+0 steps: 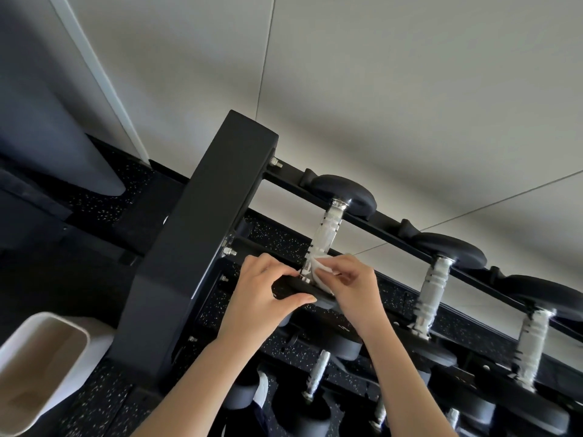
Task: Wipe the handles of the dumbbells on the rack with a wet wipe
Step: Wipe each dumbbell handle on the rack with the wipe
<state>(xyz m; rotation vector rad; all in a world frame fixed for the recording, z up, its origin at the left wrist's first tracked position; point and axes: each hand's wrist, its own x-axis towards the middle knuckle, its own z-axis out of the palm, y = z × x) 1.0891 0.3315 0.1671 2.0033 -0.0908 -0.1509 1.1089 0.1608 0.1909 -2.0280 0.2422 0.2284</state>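
Dumbbell handle (pixel 325 234) on the rack's top rail runs up and away from my hands. My right hand (pixel 353 285) pinches the wipe (pixel 321 268) at its near end; left hand (pixel 268 288) clasps the near head.

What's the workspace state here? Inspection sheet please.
Surface: black rack with dumbbells across its top rail; more dumbbells on a lower tier.
Job's things: white wipe pressed on the near end of the first dumbbell handle; second handle and third handle are untouched by either hand.
Clutter: nothing seen on the rack.
Grippers: left hand grips the near head of the first dumbbell; right hand pinches the wipe around the handle.
Cables: nothing seen.
Surroundings: white bin on the speckled floor at the left, pale wall behind the rack.
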